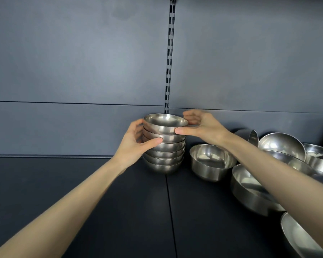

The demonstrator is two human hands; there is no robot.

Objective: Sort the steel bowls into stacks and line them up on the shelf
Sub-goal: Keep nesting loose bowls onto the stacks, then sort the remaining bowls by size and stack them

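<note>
A stack of several small steel bowls [164, 155] stands on the dark shelf [63, 183] near its back wall. My left hand [136, 142] grips the left side of the stack, thumb on the front of a middle bowl. My right hand [201, 125] holds the top bowl [165, 121] at its right rim, thumb against the front, fingers behind. The top bowl sits slightly tilted in the stack.
To the right lie loose steel bowls: a deep one [211, 161], a wider one [250, 190] under my right forearm, a domed upturned bowl [282, 144], one at the far right [321, 159] and one at the bottom corner [298, 237]. A slotted upright [169, 58] runs up the back wall.
</note>
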